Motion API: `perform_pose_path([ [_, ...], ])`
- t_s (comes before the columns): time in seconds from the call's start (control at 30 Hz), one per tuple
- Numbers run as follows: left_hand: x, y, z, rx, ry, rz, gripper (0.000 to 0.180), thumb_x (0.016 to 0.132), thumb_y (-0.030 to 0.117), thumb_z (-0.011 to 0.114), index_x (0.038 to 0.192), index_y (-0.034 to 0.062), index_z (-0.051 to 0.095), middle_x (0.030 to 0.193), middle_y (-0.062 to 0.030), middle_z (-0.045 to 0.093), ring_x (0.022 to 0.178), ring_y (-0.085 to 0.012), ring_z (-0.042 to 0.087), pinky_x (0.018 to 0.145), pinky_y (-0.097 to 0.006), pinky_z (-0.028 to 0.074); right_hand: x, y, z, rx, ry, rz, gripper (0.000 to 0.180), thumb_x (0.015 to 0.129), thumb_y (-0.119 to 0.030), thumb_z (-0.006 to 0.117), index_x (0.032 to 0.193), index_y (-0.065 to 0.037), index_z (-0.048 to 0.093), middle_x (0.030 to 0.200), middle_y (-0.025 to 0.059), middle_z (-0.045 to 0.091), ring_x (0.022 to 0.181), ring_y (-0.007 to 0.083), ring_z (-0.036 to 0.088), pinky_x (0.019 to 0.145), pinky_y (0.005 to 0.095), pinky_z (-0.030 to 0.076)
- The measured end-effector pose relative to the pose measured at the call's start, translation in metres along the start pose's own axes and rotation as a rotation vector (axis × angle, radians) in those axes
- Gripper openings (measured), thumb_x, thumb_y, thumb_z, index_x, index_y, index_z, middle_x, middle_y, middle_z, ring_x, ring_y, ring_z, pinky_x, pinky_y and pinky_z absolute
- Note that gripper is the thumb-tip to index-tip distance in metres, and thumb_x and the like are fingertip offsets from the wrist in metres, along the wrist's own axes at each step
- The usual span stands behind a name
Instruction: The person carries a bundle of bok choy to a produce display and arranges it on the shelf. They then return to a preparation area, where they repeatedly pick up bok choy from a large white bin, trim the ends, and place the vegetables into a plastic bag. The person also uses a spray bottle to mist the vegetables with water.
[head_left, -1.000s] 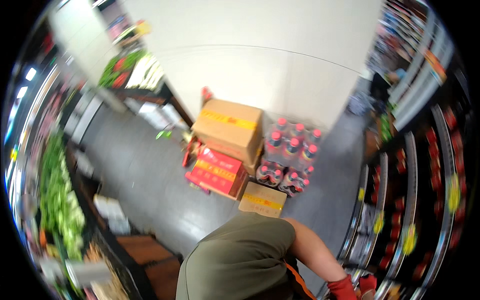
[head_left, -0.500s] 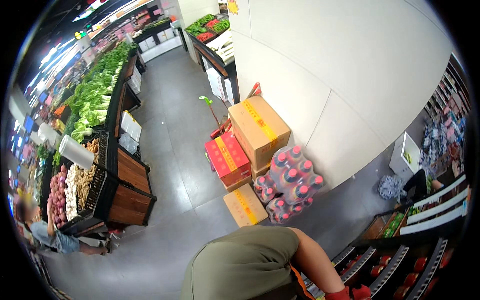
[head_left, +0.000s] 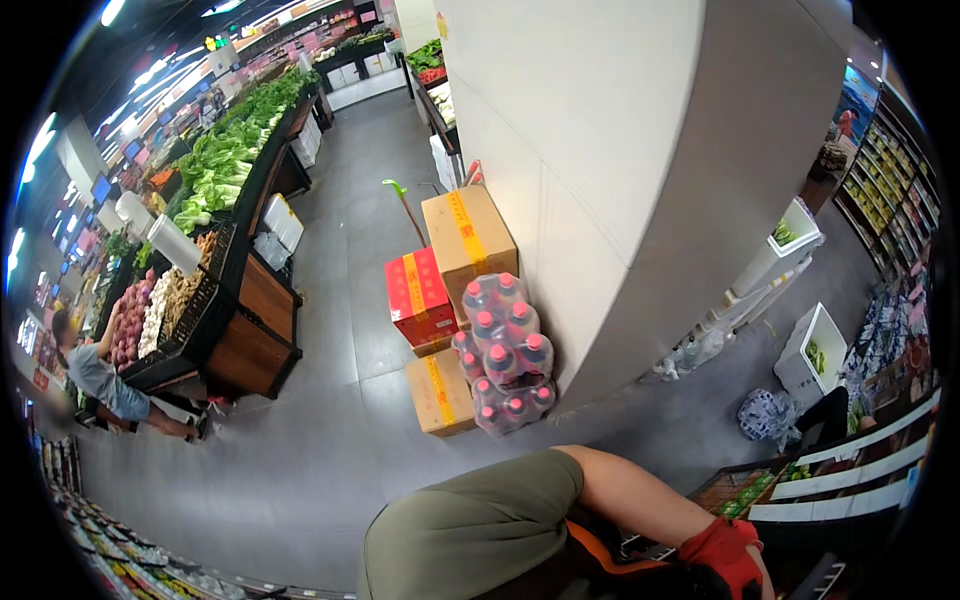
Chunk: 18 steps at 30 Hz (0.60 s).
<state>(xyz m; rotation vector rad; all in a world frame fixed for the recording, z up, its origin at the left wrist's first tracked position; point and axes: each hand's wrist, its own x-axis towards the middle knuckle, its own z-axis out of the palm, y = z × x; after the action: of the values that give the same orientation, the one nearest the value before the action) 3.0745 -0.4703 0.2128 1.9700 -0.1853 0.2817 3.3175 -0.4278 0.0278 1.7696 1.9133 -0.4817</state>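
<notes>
My left arm, in an olive-green sleeve [head_left: 470, 520], reaches across to the lower right. On my left hand [head_left: 725, 555] is a red work glove; its fingers are hidden, so whether it holds anything does not show. A sliver of bare skin lies beside the glove at the lower edge, and I cannot tell whether it is my right arm. My right hand is not in view. Dark shelving with white rails [head_left: 845, 485] stands close beyond the glove. An orange strap edge [head_left: 600, 555] runs along my body.
Shrink-wrapped red-capped bottles [head_left: 505, 350] stand beside cartons [head_left: 470, 235] and a red box [head_left: 418, 300] against a pillar [head_left: 560, 150]. A vegetable stand [head_left: 265, 335] lines the left, with a person [head_left: 105, 370] beside it. White foam boxes [head_left: 812, 352] and another person's dark-clad limb [head_left: 825, 420] are at right.
The view has swung right, so the cartons and bottles sit further left. My gloved hand shows higher in the picture, and the rows of red-lidded goods have left the view.
</notes>
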Motion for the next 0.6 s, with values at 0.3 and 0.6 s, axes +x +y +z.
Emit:
perform_pose_path([
  [0.3, 0.162, 0.03, -0.069, -0.297, -0.067, 0.396, 0.033, 0.085, 0.023, 0.066, 0.109, 0.0026, 0.057, 0.097, -0.0176, 0.065, 0.088, -0.0256, 0.063, 0.075, -0.038, 0.048, 0.207, 0.037, 0.009, 0.105, -0.199, -0.179, 0.06, 0.078, -0.052, 0.054, 0.115, -0.006, 0.061, 0.121, 0.0211, 0.059, 0.113, 0.0378, 0.055, 0.092, 0.0444, 0.046],
  [0.6, 0.133, -0.014, -0.252, -0.49, 0.024, 0.385, 0.035, 0.085, 0.02, 0.066, 0.115, 0.0043, 0.056, 0.1, -0.015, 0.065, 0.09, -0.0231, 0.064, 0.076, -0.036, 0.049, 0.285, 0.042, -0.129, 0.156, -0.157, -0.214, 0.05, 0.079, -0.046, 0.052, 0.105, -0.005, 0.066, 0.104, 0.0214, 0.065, 0.098, 0.0397, 0.061, 0.085, 0.0457, 0.049],
])
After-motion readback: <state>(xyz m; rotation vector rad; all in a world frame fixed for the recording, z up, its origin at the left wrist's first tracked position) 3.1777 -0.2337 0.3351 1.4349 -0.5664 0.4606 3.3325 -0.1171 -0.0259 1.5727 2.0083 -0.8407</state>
